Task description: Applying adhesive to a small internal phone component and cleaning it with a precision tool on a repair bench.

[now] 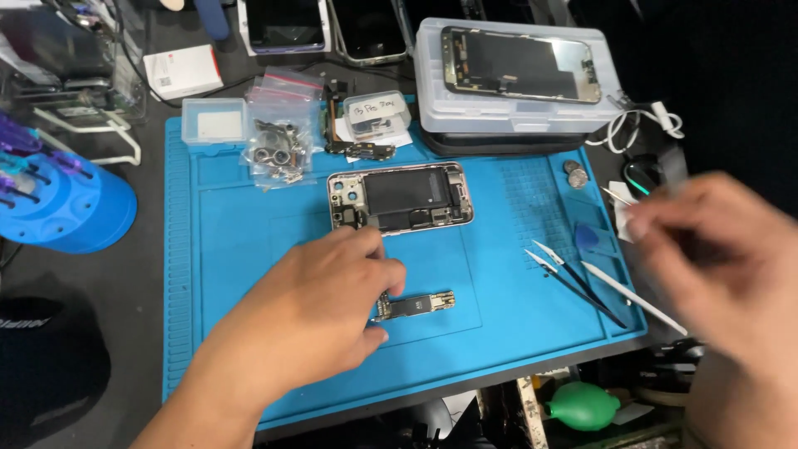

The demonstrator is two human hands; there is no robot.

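My left hand (320, 312) rests on the blue work mat (233, 233), its thumb and fingertips touching the left end of a small logic board (420, 304). Just above it lies an opened phone frame (399, 198) with its insides showing. My right hand (723, 258) is raised at the right edge, blurred, fingers pinched around a thin white stick (617, 197). Below that hand two tweezers (573, 278) and a white spudger (632, 295) lie on the mat.
A clear plastic box (507, 108) carrying a phone screen panel stands behind the mat. Small bags of parts (278, 150) and little containers sit at the back left. A blue tool holder (66, 208) stands at the left. A green air blower (582, 406) lies below the mat's front edge.
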